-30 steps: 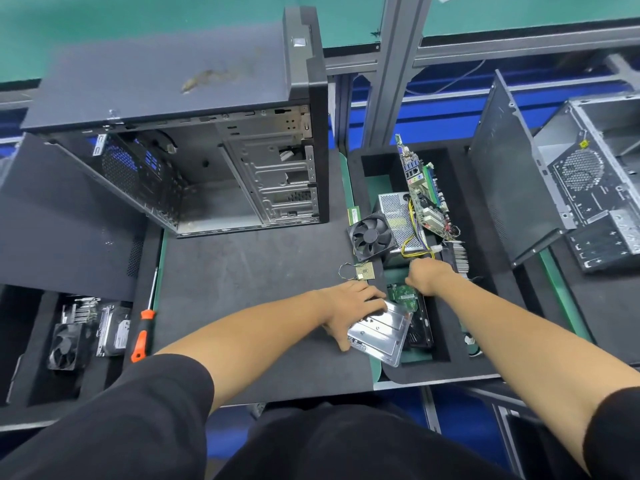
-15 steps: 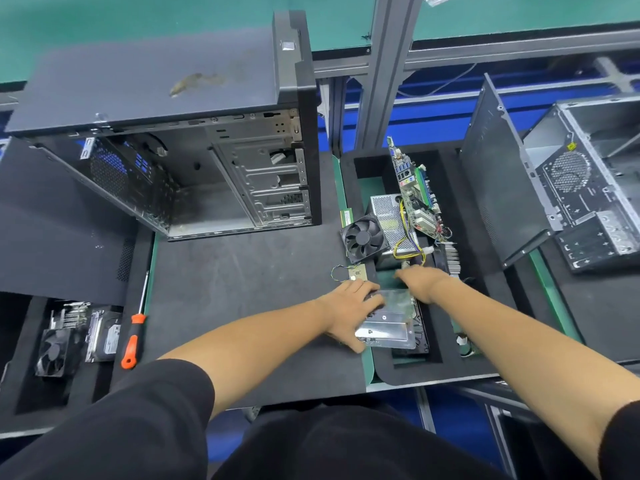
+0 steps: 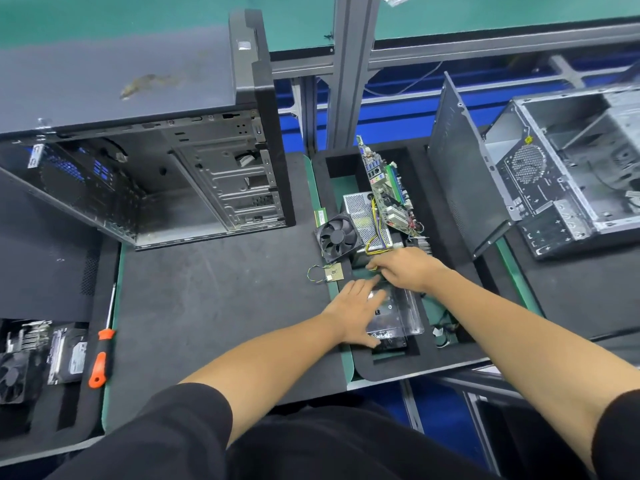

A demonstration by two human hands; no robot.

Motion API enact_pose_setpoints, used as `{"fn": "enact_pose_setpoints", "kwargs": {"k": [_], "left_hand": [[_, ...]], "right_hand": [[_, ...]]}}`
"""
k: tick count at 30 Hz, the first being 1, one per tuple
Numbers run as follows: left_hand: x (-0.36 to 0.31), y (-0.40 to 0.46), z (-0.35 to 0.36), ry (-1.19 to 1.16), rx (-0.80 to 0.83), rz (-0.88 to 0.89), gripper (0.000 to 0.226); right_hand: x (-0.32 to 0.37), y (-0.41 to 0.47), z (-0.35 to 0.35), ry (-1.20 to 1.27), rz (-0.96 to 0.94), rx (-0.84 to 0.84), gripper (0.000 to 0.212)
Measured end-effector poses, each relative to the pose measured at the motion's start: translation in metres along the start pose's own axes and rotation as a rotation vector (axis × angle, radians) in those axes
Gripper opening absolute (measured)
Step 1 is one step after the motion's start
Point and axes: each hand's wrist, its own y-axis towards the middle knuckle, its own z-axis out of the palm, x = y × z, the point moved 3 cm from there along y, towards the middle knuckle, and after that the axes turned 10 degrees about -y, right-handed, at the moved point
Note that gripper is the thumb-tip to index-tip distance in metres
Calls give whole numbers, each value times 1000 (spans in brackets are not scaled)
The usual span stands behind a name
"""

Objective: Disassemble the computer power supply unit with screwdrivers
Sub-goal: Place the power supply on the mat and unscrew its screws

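**Silver tray settles flat into the foam**

Flattened now, the shiny silver metal drive tray [image 3: 394,315] lies level in the black foam tray [image 3: 450,355], no longer tilted. Left hand [image 3: 356,311] spreads relaxed fingers, pressing on it. Right hand [image 3: 407,268] reaches past, fingers curled at yellow wires [image 3: 375,237]; its grip I cannot tell. Perforated grey power supply box [image 3: 363,216] sits just beyond, orange-handled screwdriver [image 3: 100,355] far left.

Right hand [image 3: 403,268] fingertips hidden among cables; silver plate [image 3: 396,315] motion-blurred; left fan [image 3: 10,377] cut by frame edge
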Motion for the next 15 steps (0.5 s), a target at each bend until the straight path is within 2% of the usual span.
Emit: {"fn": "enact_pose_setpoints", "kwargs": {"k": [8, 12, 14, 15], "left_hand": [[4, -1, 3, -48, -50, 55, 100], [20, -13, -16, -119, -352, 155, 55], [41, -12, -38, -200, -546, 37, 47], [54, -10, -49, -257, -620, -68, 52]], "right_hand": [[-3, 1, -11, 197, 46, -181, 21], [-3, 1, -20, 312, 141, -315, 12], [-5, -1, -21, 336, 159, -353, 14], [-4, -2, -20, 322, 127, -338, 16]]}}
